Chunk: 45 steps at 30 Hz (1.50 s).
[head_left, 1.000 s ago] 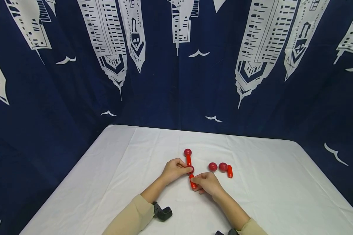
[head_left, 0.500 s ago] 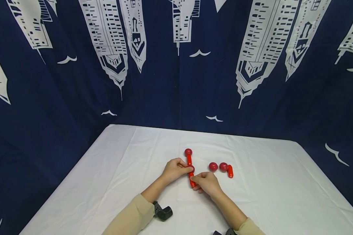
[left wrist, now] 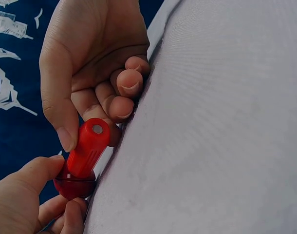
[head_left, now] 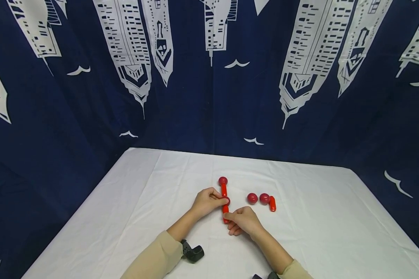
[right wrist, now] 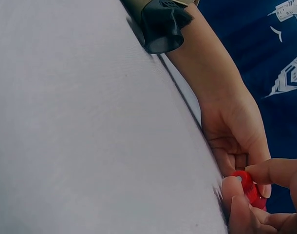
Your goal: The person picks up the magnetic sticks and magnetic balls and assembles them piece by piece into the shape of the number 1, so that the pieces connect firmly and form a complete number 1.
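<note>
My left hand (head_left: pixel 206 202) pinches a dark red ball (left wrist: pixel 73 190) between thumb and fingers. Beyond that ball, a bright red rod (head_left: pixel 224 190) leads to another red ball (head_left: pixel 223 181) at the far end of the line. On the near side, a second red rod (left wrist: pixel 87 151) meets the held ball end to end. Thumb and forefinger of my right hand (head_left: pixel 246 221) hold this near rod, its other fingers curled below. A round silvery spot shows on the rod's free end in the left wrist view. Fingers partly hide the held ball.
To the right, two more red balls (head_left: pixel 252 198) lie beside a loose red rod (head_left: pixel 272 204) on the white-covered table (head_left: pixel 321 221). A dark blue printed cloth (head_left: pixel 209 104) hangs behind the table. Each forearm carries a black wrist camera (head_left: pixel 193 254).
The near rod has gone from a small gap to touching the held ball and swung a little left, more in line. My right hand has shifted slightly with it; my left hand stays put.
</note>
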Available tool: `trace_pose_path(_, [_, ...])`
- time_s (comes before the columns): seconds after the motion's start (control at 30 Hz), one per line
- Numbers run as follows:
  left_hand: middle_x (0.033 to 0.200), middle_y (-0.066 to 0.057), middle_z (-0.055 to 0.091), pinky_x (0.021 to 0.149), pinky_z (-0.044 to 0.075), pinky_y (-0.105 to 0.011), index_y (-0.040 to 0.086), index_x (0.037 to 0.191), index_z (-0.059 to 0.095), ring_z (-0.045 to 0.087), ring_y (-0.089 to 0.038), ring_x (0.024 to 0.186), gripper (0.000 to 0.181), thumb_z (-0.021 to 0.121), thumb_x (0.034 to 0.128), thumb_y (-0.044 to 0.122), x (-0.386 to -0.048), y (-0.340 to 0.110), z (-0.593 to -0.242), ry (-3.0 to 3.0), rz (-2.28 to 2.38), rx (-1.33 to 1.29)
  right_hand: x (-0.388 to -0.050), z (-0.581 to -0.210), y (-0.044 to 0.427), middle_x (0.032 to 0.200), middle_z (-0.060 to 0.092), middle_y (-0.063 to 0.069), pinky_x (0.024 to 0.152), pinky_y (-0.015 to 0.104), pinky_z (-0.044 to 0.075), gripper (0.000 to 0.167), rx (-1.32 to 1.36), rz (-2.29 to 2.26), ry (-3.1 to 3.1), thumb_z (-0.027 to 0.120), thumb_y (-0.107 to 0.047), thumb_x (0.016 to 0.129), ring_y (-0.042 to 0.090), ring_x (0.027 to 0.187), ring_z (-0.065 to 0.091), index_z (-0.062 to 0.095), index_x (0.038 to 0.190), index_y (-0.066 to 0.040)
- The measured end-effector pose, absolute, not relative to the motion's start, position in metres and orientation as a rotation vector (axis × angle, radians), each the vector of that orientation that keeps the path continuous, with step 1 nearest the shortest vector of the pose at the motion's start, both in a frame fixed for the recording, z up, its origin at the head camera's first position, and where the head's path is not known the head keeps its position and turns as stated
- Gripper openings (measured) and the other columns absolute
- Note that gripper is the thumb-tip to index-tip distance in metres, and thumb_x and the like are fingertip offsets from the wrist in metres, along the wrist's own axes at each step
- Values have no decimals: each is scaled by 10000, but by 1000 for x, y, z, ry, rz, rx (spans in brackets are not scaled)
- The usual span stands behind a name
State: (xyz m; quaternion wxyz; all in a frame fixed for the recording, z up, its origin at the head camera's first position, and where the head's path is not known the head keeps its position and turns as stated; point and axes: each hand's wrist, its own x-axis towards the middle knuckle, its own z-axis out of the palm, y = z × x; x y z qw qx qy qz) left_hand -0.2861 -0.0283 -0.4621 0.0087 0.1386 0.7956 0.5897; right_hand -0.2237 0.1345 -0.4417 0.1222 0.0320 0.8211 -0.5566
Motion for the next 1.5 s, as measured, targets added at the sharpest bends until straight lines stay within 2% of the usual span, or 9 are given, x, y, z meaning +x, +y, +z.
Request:
trace_pose_path(0.7, [733, 7, 693, 596, 482, -209, 39, 879, 714, 611, -62, 652, 223, 804, 814, 232, -288, -26, -463, 2539, 1846, 448, -225, -445, 137, 549, 607, 60, 456, 228, 504, 317, 123, -1707, 2373, 710, -255, 883, 138, 447, 617, 642, 733, 17])
trace_pose_path(0.93, [704, 9, 670, 572, 451, -220, 16, 888, 728, 567, -58, 629, 253, 798, 808, 245, -285, -24, -458, 2596, 1802, 416, -227, -446, 137, 546, 602, 53, 450, 223, 502, 315, 123, -1736, 2372, 711, -251, 883, 129, 441, 614, 641, 733, 17])
trace_pose_path(1.27, [654, -1, 672, 527, 427, -209, 0, 808, 738, 545, -61, 583, 220, 787, 816, 215, -271, -28, -455, 2594, 1714, 280, -224, -448, 134, 551, 602, 54, 454, 229, 506, 316, 113, -1735, 2361, 712, -253, 886, 131, 446, 614, 642, 749, 23])
trace_pose_path(1.5, [593, -47, 662, 515, 498, -180, -11, 748, 733, 610, -71, 518, 193, 775, 834, 156, -259, -29, -449, 2448, 1766, 290, -224, -449, 135, 548, 601, 51, 451, 229, 505, 317, 100, -1737, 2361, 703, -252, 890, 127, 443, 612, 641, 751, 26])
